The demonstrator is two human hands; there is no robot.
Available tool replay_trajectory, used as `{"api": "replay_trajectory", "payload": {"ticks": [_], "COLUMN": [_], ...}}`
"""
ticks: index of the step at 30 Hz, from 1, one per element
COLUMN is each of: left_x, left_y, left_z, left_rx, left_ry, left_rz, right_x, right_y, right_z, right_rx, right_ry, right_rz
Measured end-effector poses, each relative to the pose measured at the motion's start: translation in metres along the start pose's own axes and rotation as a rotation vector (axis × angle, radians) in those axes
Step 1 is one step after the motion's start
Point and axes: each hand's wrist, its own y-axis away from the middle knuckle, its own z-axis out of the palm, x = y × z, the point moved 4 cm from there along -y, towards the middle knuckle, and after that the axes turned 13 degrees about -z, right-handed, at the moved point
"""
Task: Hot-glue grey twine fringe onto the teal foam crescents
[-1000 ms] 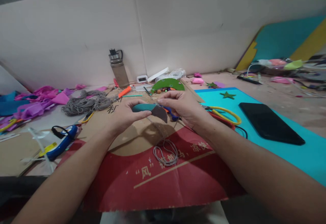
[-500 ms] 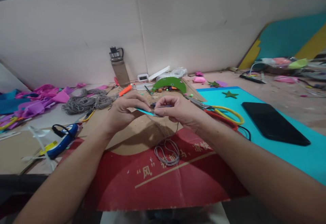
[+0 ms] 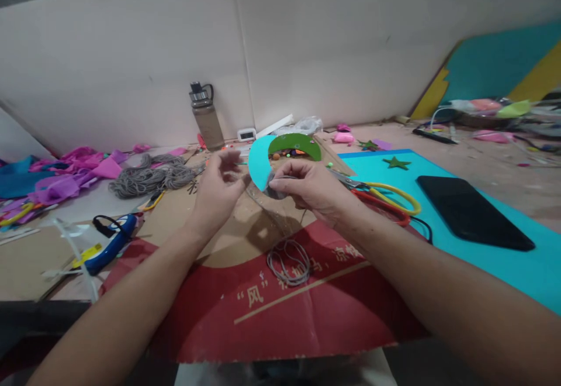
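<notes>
My right hand point(image 3: 307, 187) pinches the lower end of a turquoise crescent-shaped foam piece point(image 3: 259, 162), which stands upright with its face toward me. A thin grey cord hangs from that pinch down to a small grey coil point(image 3: 289, 262) on the red and brown cardboard point(image 3: 280, 310). My left hand point(image 3: 219, 184) hovers just left of the crescent, fingers loosely apart and blurred, holding nothing I can see. A green foam arch point(image 3: 294, 142) stands right behind the crescent.
Yellow- and red-handled scissors point(image 3: 385, 199) and a black phone point(image 3: 473, 212) lie on a turquoise sheet point(image 3: 517, 263) at right. A bottle point(image 3: 207, 117), a grey rope bundle point(image 3: 149, 176), pink scraps point(image 3: 70, 169) and a blue glue gun point(image 3: 109, 244) sit left.
The crescent was held flat between both hands; now it is turned upright in my right hand, and my left hand has let go and drawn slightly left.
</notes>
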Motion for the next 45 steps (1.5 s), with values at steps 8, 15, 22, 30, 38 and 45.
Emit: {"api": "replay_trajectory", "payload": {"ticks": [8, 15, 22, 30, 38, 45], "left_x": [-0.005, -0.005, 0.001, -0.005, -0.001, -0.001], "left_y": [0.012, 0.015, 0.02, 0.02, 0.022, 0.023], "left_z": [0.024, 0.024, 0.028, 0.03, 0.029, 0.03], "left_rx": [-0.442, -0.305, -0.262, -0.234, -0.22, -0.236], "left_ry": [0.32, 0.136, 0.192, 0.349, 0.362, 0.362], "left_rz": [-0.42, -0.3, -0.345, -0.412, -0.427, -0.418], "right_x": [0.012, 0.011, 0.009, 0.003, 0.004, 0.004], "right_y": [-0.004, -0.002, -0.002, 0.002, 0.005, 0.005], "right_z": [-0.011, -0.005, -0.003, -0.003, -0.001, -0.001], "right_rx": [0.085, 0.099, 0.098, 0.138, 0.185, 0.197], "right_ry": [0.059, 0.13, 0.158, 0.274, 0.187, 0.181], "right_rz": [-0.038, -0.033, -0.123, -0.167, -0.182, -0.191]}}
